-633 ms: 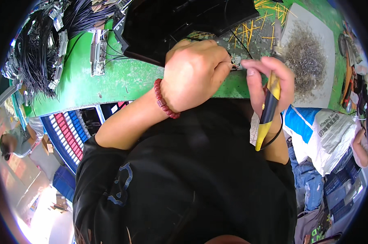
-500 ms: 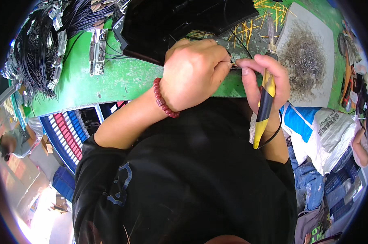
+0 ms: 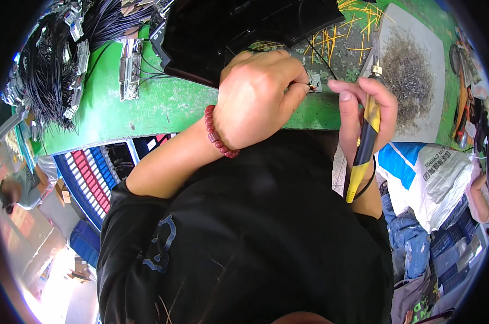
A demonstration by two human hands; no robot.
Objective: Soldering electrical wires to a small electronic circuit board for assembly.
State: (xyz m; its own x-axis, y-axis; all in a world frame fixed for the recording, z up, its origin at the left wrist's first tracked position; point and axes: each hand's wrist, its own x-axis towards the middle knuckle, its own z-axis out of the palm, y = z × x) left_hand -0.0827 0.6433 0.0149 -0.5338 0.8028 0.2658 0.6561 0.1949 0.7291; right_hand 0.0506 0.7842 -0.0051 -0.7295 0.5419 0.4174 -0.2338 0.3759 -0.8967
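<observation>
Head view shows the left hand (image 3: 260,100) with thumb and forefinger pinching a thin wire end (image 3: 311,86), mostly hidden, and the right hand (image 3: 382,110) curled around a yellow-and-black soldering iron (image 3: 368,137). Beyond the left hand lies a black casing (image 3: 228,32); beside the right, a debris-strewn pale sheet (image 3: 406,24).

The bench (image 3: 169,110) is green, with its paint worn in places. At left, below its edge, is a blue tray (image 3: 75,197). Strong white light (image 3: 55,283) shines at lower left.
</observation>
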